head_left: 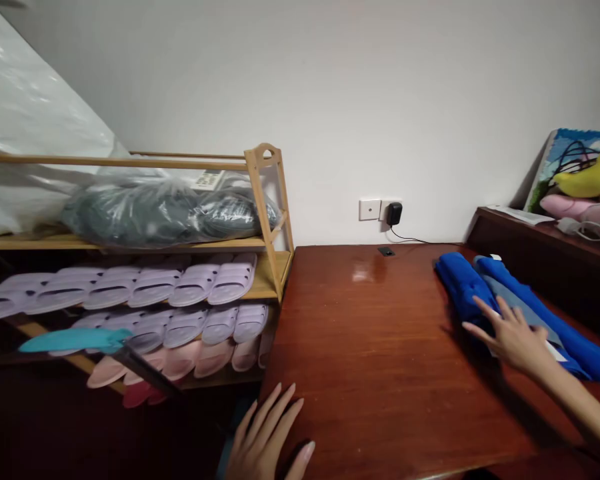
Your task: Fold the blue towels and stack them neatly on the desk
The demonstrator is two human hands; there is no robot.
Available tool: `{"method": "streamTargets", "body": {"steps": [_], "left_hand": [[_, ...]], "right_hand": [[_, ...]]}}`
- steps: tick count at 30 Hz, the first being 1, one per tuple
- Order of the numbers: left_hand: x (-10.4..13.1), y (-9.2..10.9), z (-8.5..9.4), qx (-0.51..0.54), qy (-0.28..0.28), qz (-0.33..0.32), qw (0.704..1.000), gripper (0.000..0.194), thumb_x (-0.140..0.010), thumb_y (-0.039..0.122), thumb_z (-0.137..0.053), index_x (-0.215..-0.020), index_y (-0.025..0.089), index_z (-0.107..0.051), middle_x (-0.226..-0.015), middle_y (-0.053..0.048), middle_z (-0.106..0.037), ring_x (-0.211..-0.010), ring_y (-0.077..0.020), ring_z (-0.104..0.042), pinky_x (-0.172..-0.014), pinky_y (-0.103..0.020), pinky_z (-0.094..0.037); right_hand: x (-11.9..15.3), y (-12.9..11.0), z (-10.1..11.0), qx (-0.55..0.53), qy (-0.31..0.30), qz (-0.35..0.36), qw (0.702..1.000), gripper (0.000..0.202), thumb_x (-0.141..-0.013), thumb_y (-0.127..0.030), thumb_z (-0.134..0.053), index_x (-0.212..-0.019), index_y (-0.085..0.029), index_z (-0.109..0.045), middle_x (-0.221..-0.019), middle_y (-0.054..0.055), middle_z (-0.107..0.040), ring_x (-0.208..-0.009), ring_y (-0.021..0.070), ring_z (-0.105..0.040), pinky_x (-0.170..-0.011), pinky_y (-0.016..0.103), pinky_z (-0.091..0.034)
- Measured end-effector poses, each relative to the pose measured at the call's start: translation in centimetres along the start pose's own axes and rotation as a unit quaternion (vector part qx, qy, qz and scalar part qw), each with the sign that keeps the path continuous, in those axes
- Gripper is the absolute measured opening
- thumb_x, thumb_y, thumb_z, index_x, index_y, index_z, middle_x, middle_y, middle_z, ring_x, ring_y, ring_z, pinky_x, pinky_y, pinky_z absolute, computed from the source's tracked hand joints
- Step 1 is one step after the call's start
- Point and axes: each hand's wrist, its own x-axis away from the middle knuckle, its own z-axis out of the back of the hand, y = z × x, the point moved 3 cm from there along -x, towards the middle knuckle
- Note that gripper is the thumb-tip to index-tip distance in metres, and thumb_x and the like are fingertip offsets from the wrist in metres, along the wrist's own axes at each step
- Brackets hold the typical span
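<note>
On the right side of a reddish-brown wooden desk [370, 360] lie two bundles of blue cloth. The nearer one is a rolled or folded blue cloth [457, 277]; beside it a longer blue and grey cloth [555, 313] stretches toward the right edge, with small white tags or papers on it. My right hand [517, 337] is over these cloths with its fingers spread; whether it touches them I cannot tell. Down at the desk's left front edge, my left hand [267, 437] has its fingers stretched out and holds nothing.
Left of the desk stands a wooden rack [265, 193] with rows of lilac slippers [233, 277] and a plastic-wrapped dark bundle [155, 210]. A turquoise object [80, 340] on a dark bar juts out before it. A black adapter [393, 213] is plugged into the wall. A raised ledge [555, 257] borders the right.
</note>
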Motion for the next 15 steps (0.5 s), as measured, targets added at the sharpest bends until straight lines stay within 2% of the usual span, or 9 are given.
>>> {"method": "streamTargets", "body": {"steps": [3, 5, 8, 11, 13, 15], "left_hand": [[0.1, -0.1, -0.2, 0.016, 0.006, 0.011, 1.000, 0.044, -0.085, 0.042, -0.055, -0.126, 0.027, -0.056, -0.126, -0.003, -0.062, -0.116, -0.0227, -0.058, -0.100, -0.035, -0.044], [0.2, -0.1, -0.3, 0.025, 0.014, 0.017, 0.999, 0.043, -0.086, 0.041, -0.055, -0.126, 0.027, -0.057, -0.125, -0.003, -0.063, -0.116, -0.0222, -0.058, -0.099, -0.035, -0.045], [0.2, -0.1, -0.3, 0.019, 0.016, 0.008, 1.000, 0.044, -0.084, 0.038, -0.056, -0.126, 0.025, -0.056, -0.126, -0.003, -0.062, -0.116, -0.0225, -0.058, -0.097, -0.036, -0.047], [0.2, 0.0, -0.3, 0.002, 0.009, 0.008, 1.000, 0.044, -0.083, 0.034, -0.058, -0.126, 0.025, -0.055, -0.127, -0.004, -0.061, -0.115, -0.0233, -0.059, -0.095, -0.038, -0.049], [0.2, 0.0, -0.3, -0.006, 0.001, 0.018, 1.000, 0.043, -0.082, 0.033, -0.057, -0.125, 0.025, -0.056, -0.127, -0.004, -0.061, -0.115, -0.0235, -0.058, -0.094, -0.039, -0.049], [0.3, 0.1, -0.3, -0.010, -0.004, 0.019, 1.000, 0.042, -0.083, 0.033, -0.057, -0.124, 0.025, -0.058, -0.127, -0.004, -0.061, -0.116, -0.0236, -0.058, -0.094, -0.038, -0.050]], "right_hand": [[1.2, -0.4, -2.1, 0.042, 0.014, 0.011, 0.999, 0.067, -0.084, -0.066, -0.036, -0.143, -0.034, -0.035, -0.149, 0.016, -0.030, -0.133, 0.0423, -0.024, -0.087, 0.063, -0.033], [-0.2, 0.4, -3.4, 0.022, -0.003, 0.000, 1.000, 0.067, -0.084, -0.066, -0.034, -0.143, -0.034, -0.036, -0.149, 0.014, -0.031, -0.135, 0.0403, -0.022, -0.091, 0.063, -0.030], [-3.6, 2.1, -4.0, -0.030, -0.034, -0.042, 0.998, 0.058, -0.088, -0.060, -0.031, -0.132, -0.028, -0.049, -0.132, 0.015, -0.051, -0.128, 0.0361, -0.033, -0.092, 0.058, -0.028], [-6.4, 2.6, -2.5, -0.038, -0.013, -0.087, 0.995, 0.044, -0.089, -0.045, -0.035, -0.112, -0.016, -0.060, -0.102, 0.018, -0.061, -0.107, 0.0342, -0.048, -0.085, 0.053, -0.030], [-7.3, 1.6, -0.6, -0.032, 0.015, -0.076, 0.996, 0.037, -0.087, -0.034, -0.038, -0.108, -0.012, -0.060, -0.099, 0.020, -0.059, -0.097, 0.0319, -0.050, -0.081, 0.050, -0.030], [-7.2, -0.6, 1.6, -0.031, 0.043, -0.026, 0.998, 0.034, -0.086, -0.026, -0.039, -0.109, -0.011, -0.058, -0.104, 0.021, -0.056, -0.094, 0.0296, -0.049, -0.080, 0.045, -0.031]]}}
